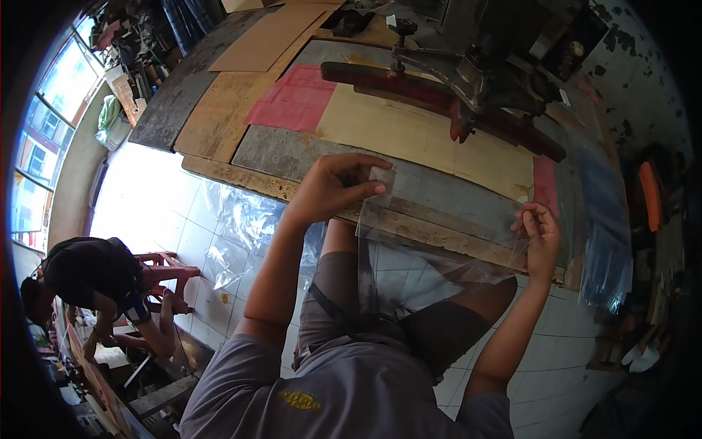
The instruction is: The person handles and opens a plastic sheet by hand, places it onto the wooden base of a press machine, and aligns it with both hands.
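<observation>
A clear plastic sheet [409, 282] hangs between my two hands, in front of the workbench edge and over my lap. My left hand [340, 189] pinches its upper left corner between thumb and fingers. At the other side, my right hand [539, 233] has its fingers closed on the right corner. Beyond the hands lies a yellowish sheet [424, 135] with a red piece [292, 99] at its left end and another red strip [545, 183] at its right. Above it stands a machine with a long dark-red bar [380, 82].
More clear plastic [241, 227] hangs off the bench at left, and bluish plastic sheets [605, 227] hang at right. Brown cardboard [267, 40] lies at the back left. Another person [95, 282] bends low beside a red stool [164, 274]. An orange object [649, 196] is far right.
</observation>
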A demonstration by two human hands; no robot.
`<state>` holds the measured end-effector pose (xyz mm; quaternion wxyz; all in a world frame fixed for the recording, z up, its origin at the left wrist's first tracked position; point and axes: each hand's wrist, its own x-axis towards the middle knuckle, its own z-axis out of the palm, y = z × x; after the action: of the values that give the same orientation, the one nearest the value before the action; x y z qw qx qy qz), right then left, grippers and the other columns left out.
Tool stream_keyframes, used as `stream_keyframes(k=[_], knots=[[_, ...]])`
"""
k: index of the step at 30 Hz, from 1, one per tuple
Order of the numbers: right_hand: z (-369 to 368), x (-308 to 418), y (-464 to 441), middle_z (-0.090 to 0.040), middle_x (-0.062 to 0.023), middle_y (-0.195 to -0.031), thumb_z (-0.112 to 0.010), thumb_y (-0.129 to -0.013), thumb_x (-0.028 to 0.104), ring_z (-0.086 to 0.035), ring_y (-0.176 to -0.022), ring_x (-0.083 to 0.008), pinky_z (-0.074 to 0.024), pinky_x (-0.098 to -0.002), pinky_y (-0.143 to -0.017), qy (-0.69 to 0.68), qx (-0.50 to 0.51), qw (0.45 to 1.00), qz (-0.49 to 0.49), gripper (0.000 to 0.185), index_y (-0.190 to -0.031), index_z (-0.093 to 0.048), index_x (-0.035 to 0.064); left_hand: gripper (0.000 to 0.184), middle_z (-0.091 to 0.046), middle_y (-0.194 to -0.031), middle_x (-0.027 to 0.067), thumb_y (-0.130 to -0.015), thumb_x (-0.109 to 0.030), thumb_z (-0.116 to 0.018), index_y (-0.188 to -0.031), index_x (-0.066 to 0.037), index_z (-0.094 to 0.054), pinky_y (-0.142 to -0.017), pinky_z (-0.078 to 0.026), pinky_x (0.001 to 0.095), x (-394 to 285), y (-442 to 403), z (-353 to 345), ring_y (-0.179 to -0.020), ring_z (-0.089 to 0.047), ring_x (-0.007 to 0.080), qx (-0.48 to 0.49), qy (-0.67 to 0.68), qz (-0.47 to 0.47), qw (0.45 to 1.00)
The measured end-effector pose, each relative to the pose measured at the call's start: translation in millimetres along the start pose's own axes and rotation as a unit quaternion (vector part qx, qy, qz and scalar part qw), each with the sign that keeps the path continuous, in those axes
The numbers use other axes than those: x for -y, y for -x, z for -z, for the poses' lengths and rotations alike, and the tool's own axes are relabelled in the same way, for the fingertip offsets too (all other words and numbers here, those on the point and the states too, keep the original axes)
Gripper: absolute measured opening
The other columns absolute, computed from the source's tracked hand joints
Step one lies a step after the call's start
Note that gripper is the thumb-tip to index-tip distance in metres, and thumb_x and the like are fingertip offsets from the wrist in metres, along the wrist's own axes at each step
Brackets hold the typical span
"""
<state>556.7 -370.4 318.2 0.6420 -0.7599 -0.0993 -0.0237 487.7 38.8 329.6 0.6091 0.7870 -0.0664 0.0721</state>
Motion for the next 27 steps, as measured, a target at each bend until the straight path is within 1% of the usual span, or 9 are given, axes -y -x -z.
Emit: stream_keyframes(k=[7, 10, 12, 16, 19, 22, 24, 25, 27], knots=[[-1, 3, 0, -0.069, -0.0034, -0.095, -0.064, -0.104, 0.017, -0.064, -0.075, -0.0108, -0.0486, -0.0252, -0.072, 0.03, 0.015, 0.999, 0.012, 0.024, -0.121, -0.069, 0.0015, 0.03, -0.057, -0.076, -0.0075, -0.091, -0.011, -0.081, -0.119, -0.004, -0.074, -0.063, -0.042, 0.02, 6, -1, 1, -0.069, -0.05, -0.0002, -0.01, -0.024, -0.023, 0.999], [1, 3, 1, -0.066, -0.003, -0.095, -0.062, -0.104, 0.016, -0.062, -0.074, -0.01, -0.0483, -0.0246, -0.069, 0.025, 0.052, 0.998, 0.016, 0.025, -0.122, -0.07, 0.0005, 0.028, -0.058, -0.078, -0.0069, -0.093, -0.009, -0.078, -0.119, -0.004, -0.073, -0.067, -0.045, 0.0198, 8, -3, 0, -0.072, -0.052, 0.0003, -0.031, -0.006, -0.024, 0.999], [3, 6, -1, -0.063, -0.0032, -0.097, -0.062, -0.104, 0.015, -0.062, -0.074, -0.0097, -0.048, -0.0239, -0.067, 0.032, 0.089, 0.995, 0.04, 0.025, -0.123, -0.069, 0.0001, 0.027, -0.059, -0.08, -0.0066, -0.094, -0.008, -0.076, -0.12, -0.003, -0.071, -0.071, -0.046, 0.0197, 6, -4, 0, -0.074, -0.054, 0.0006, -0.035, -0.008, -0.024, 0.999], [5, 15, 0, -0.061, -0.0035, -0.099, -0.064, -0.102, 0.01, -0.062, -0.074, -0.0096, -0.0487, -0.0234, -0.065, 0.044, 0.14, 0.988, 0.052, 0.023, -0.122, -0.069, -0.0003, 0.026, -0.062, -0.088, -0.0052, -0.097, -0.007, -0.073, -0.122, 0.0, -0.069, -0.075, -0.049, 0.0193, 16, -4, 3, -0.081, -0.058, 0.0015, -0.017, 0.028, -0.01, 0.999], [7, 18, -1, -0.061, -0.0037, -0.1, -0.068, -0.099, 0.007, -0.063, -0.077, -0.0102, -0.0511, -0.0249, -0.068, 0.013, 0.153, 0.988, 0.026, 0.018, -0.116, -0.069, 0.0, 0.026, -0.062, -0.091, -0.004, -0.097, -0.007, -0.072, -0.122, 0.0, -0.068, -0.076, -0.05, 0.0192, 18, -5, 3, -0.085, -0.059, 0.0019, -0.014, 0.043, -0.009, 0.999], [14, 19, -5, -0.061, -0.0036, -0.1, -0.07, -0.097, 0.004, -0.064, -0.081, -0.0114, -0.0534, -0.0273, -0.073, 0.013, 0.179, 0.982, 0.058, 0.014, -0.11, -0.069, 0.0004, 0.024, -0.064, -0.094, -0.0025, -0.097, -0.006, -0.072, -0.12, 0.0, -0.068, -0.077, -0.051, 0.0202, 12, -6, 2, -0.086, -0.06, 0.0028, -0.007, 0.064, 0.014, 0.998], [21, 27, -8, -0.061, -0.0036, -0.099, -0.072, -0.096, 0.005, -0.063, -0.085, -0.012, -0.0535, -0.0288, -0.077, 0.038, 0.223, 0.973, 0.051, 0.012, -0.106, -0.069, 0.0001, 0.024, -0.065, -0.095, -0.0015, -0.097, -0.006, -0.072, -0.119, 0.001, -0.068, -0.078, -0.052, 0.0212, 7, -6, 1, -0.087, -0.061, 0.0037, -0.007, 0.068, 0.031, 0.997], [23, 34, -9, -0.06, -0.0037, -0.099, -0.073, -0.095, 0.005, -0.063, -0.086, -0.0123, -0.0535, -0.0295, -0.079, 0.049, 0.246, 0.967, 0.047, 0.011, -0.104, -0.069, -0.0001, 0.023, -0.066, -0.097, -0.0008, -0.097, -0.006, -0.072, -0.119, 0.001, -0.067, -0.079, -0.052, 0.0218, 7, -6, 0, -0.088, -0.062, 0.0045, -0.005, 0.072, 0.022, 0.997], [22, 48, -13, -0.061, -0.0036, -0.098, -0.074, -0.094, 0.005, -0.062, -0.088, -0.0127, -0.0527, -0.0299, -0.082, 0.133, 0.28, 0.95, 0.037, 0.01, -0.1, -0.069, -0.0007, 0.022, -0.068, -0.099, 0.0006, -0.097, -0.006, -0.072, -0.118, 0.001, -0.067, -0.081, -0.053, 0.023, 11, -6, 0, -0.09, -0.064, 0.006, -0.003, 0.079, 0.004, 0.997]])
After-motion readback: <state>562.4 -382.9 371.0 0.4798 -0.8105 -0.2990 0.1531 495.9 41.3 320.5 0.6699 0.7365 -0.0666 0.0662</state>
